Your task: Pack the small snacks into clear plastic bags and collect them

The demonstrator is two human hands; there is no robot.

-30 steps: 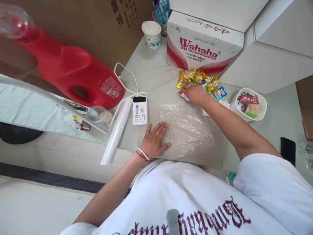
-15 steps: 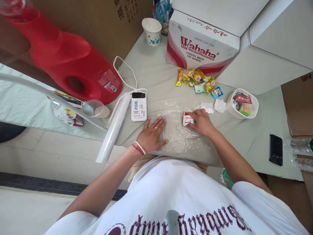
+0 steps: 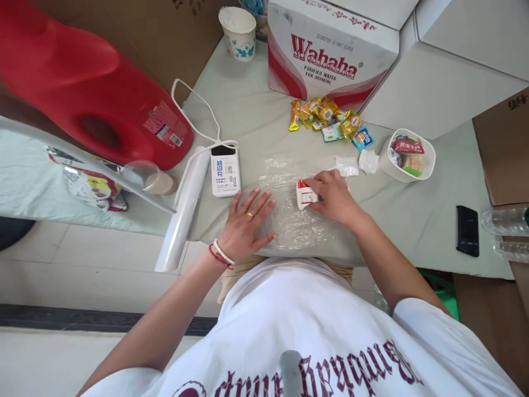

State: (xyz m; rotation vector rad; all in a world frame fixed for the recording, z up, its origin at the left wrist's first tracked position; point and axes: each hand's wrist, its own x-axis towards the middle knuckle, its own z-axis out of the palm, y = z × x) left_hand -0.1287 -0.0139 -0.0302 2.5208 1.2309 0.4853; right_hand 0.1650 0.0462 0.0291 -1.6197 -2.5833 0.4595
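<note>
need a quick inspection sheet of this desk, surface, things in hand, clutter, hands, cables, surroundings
surface: table under a pale green cloth, lightly creased.
things in hand: clear plastic sheet lies flat at the front edge; small red and white packet sits on it.
clutter: pile of snack packets, white bowl holding packets, paper cup, white roll, black phone, red jug.
hands: left hand flat, pressing the sheet's left edge; right hand fingers on the packet.
cables: white cable looped from the power bank.
surroundings: Wahaha carton, brown cardboard boxes, tiled floor.
</note>
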